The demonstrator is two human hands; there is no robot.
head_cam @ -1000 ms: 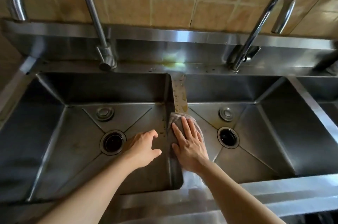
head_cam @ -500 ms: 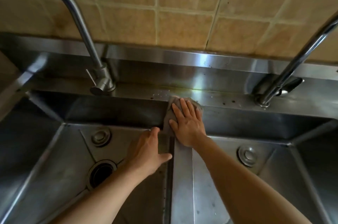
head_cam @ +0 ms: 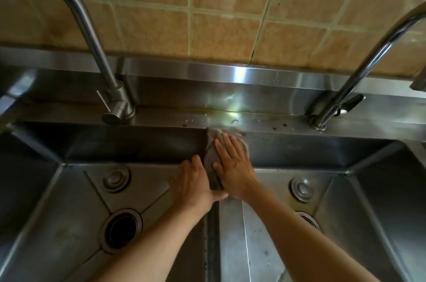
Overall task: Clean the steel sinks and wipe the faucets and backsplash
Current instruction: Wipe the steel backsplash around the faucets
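Note:
A grey cloth (head_cam: 211,155) lies over the far end of the steel divider (head_cam: 232,235) between the left sink (head_cam: 69,201) and the right sink (head_cam: 368,189). My right hand (head_cam: 232,164) presses flat on the cloth with straight fingers. My left hand (head_cam: 193,182) rests against the divider's left side, fingers straight, thumb touching the cloth's lower edge. The left faucet (head_cam: 92,35) and right faucet (head_cam: 345,79) rise from the back ledge (head_cam: 265,120), which carries dark specks. The steel backsplash (head_cam: 207,83) runs under tan tiles.
Each sink has a round drain, the left drain (head_cam: 122,228) and the right drain (head_cam: 309,219), and an overflow cap above it. The tan tiled wall (head_cam: 219,16) fills the top. A steel edge shows at the far left (head_cam: 13,95).
My right hand slid the cloth up the divider from its near part to the back ledge. The left hand followed along the divider's left side. The view moved closer to the wall.

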